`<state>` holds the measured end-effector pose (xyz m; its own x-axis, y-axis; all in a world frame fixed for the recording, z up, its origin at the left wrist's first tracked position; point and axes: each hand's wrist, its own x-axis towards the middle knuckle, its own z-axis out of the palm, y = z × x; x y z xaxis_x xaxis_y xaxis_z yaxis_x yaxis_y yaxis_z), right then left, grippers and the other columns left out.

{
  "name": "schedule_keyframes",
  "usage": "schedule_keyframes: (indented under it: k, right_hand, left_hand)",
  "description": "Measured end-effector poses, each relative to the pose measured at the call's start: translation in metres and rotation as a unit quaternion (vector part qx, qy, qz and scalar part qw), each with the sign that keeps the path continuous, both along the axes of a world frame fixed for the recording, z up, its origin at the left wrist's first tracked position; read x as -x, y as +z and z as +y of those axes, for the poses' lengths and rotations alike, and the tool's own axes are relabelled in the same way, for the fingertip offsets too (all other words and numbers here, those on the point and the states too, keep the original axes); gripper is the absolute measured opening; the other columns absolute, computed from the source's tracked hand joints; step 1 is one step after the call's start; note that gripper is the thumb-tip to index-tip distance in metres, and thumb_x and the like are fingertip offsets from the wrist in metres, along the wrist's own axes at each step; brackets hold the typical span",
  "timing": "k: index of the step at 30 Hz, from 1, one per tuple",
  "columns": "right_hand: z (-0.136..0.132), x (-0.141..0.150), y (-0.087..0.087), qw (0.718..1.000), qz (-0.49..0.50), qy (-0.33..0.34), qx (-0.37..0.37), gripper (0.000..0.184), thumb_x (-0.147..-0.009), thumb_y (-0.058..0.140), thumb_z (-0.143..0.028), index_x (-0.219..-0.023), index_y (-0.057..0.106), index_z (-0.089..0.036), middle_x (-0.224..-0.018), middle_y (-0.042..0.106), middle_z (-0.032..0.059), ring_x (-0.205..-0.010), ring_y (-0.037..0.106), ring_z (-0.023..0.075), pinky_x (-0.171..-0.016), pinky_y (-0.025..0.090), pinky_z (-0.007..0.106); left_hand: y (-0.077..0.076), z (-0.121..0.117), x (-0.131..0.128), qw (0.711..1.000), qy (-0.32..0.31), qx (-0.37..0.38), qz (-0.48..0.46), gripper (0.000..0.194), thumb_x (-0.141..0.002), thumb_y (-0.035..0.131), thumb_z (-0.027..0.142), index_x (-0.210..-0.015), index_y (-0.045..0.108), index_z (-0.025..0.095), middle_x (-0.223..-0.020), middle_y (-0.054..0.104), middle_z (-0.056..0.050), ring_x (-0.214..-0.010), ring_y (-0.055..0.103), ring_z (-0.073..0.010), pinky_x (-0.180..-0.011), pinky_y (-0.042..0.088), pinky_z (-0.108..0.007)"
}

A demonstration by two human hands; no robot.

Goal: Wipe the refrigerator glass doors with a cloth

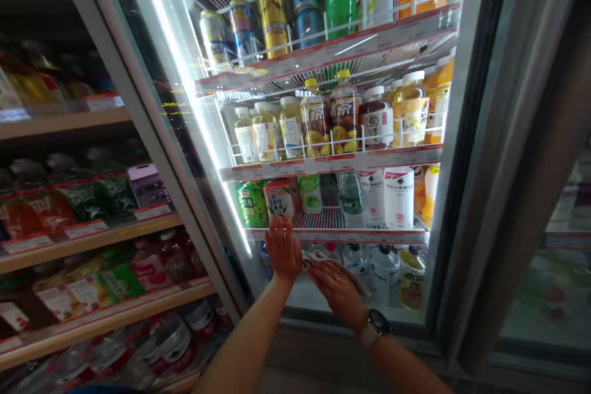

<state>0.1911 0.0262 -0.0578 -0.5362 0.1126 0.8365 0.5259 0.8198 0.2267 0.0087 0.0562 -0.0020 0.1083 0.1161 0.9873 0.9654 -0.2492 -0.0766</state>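
My left hand [282, 249] lies flat with its fingers pointing up, apparently against the glass door of a lit drinks cooler, in front of a red carton-like drink [279, 196]. It holds nothing. Lower and to its right, my right hand [336, 288] presses a crumpled light cloth [318, 257] to the same surface, its palm over most of it. A watch [378, 322] is on the right wrist. Behind the hands runs a shelf edge [369, 236] with bottles below it.
Cooler shelves hold bottles and cans, among them tea bottles with yellow caps [344, 114] and white bottles [399, 197]. A metal door frame [498, 197] stands on the right. Wooden-edged shelves [92, 231] with packed drinks are on the left.
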Motion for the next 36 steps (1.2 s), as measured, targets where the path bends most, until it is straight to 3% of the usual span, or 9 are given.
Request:
schedule_keyframes:
  k: [5,10,14,17,21,25,30,36]
  right_hand:
    - [0.002,-0.011,0.005,0.999,-0.034,0.005,-0.012,0.046,-0.096,0.039,-0.006,-0.139,0.054,-0.018,-0.133,0.065,0.0034,-0.130,0.052,0.0129,-0.108,0.047,0.030]
    - [0.002,-0.018,0.040,0.998,-0.006,-0.038,-0.049,0.043,-0.098,0.042,-0.009,-0.136,0.056,-0.021,-0.133,0.064,0.0026,-0.130,0.053,0.0117,-0.116,0.038,0.030]
    - [0.002,-0.034,0.081,0.985,0.105,-0.112,-0.078,0.049,-0.095,0.043,-0.004,-0.139,0.054,-0.022,-0.133,0.064,0.0047,-0.137,0.047,0.0160,-0.121,0.030,0.037]
    - [0.006,-0.055,0.110,0.952,0.245,-0.163,-0.089,0.059,-0.093,0.039,-0.002,-0.148,0.043,-0.022,-0.141,0.057,0.0078,-0.142,0.039,0.0238,-0.119,0.033,0.049]
    - [0.014,-0.071,0.126,0.906,0.364,-0.190,-0.103,0.059,-0.092,0.034,-0.005,-0.149,0.042,-0.021,-0.148,0.050,0.0098,-0.143,0.035,0.0327,-0.114,0.035,0.062]
    - [0.014,-0.053,0.118,0.910,0.355,-0.190,-0.102,0.063,-0.091,0.035,-0.003,-0.150,0.040,-0.023,-0.144,0.055,0.0089,-0.141,0.040,0.0318,-0.114,0.036,0.061]
    - [0.009,-0.022,0.097,0.944,0.280,-0.147,-0.099,0.065,-0.090,0.041,0.000,-0.150,0.039,-0.024,-0.131,0.065,0.0066,-0.137,0.047,0.0232,-0.117,0.037,0.046]
    - [0.000,-0.005,0.045,0.990,0.114,-0.083,-0.032,0.057,-0.092,0.037,0.000,-0.141,0.052,-0.023,-0.130,0.066,0.0032,-0.126,0.058,0.0171,-0.115,0.039,0.034]
  left_hand:
    - [0.003,-0.002,-0.001,1.000,0.005,-0.003,0.007,0.057,-0.098,0.037,0.028,-0.153,0.026,0.020,-0.158,0.032,-0.012,-0.150,0.019,-0.0256,-0.121,0.022,-0.050]
    - [0.004,-0.003,-0.001,1.000,0.013,-0.007,0.014,0.058,-0.098,0.036,0.026,-0.153,0.025,0.018,-0.161,0.026,-0.012,-0.151,0.014,-0.0252,-0.122,0.020,-0.048]
    - [0.003,-0.002,-0.002,1.000,0.013,-0.009,0.015,0.059,-0.096,0.038,0.025,-0.153,0.026,0.018,-0.160,0.027,-0.012,-0.151,0.016,-0.0266,-0.122,0.020,-0.051]
    - [0.003,-0.002,-0.003,1.000,0.010,-0.015,0.014,0.060,-0.095,0.039,0.025,-0.153,0.026,0.017,-0.160,0.026,-0.012,-0.151,0.016,-0.0269,-0.123,0.019,-0.050]
    - [0.001,-0.003,-0.003,1.000,0.001,-0.005,0.004,0.059,-0.096,0.040,0.026,-0.153,0.028,0.019,-0.158,0.031,-0.012,-0.150,0.018,-0.0264,-0.123,0.019,-0.049]
    - [0.001,-0.004,-0.004,1.000,-0.008,0.002,-0.004,0.056,-0.096,0.041,0.027,-0.151,0.031,0.019,-0.157,0.034,-0.012,-0.150,0.021,-0.0254,-0.123,0.018,-0.047]
    - [0.002,-0.005,-0.004,1.000,0.004,-0.006,0.005,0.055,-0.097,0.038,0.028,-0.151,0.031,0.018,-0.158,0.032,-0.010,-0.150,0.018,-0.0251,-0.123,0.019,-0.048]
    - [0.004,-0.004,-0.004,1.000,0.008,-0.010,0.010,0.058,-0.097,0.040,0.027,-0.153,0.026,0.018,-0.159,0.027,-0.012,-0.151,0.016,-0.0258,-0.123,0.019,-0.047]
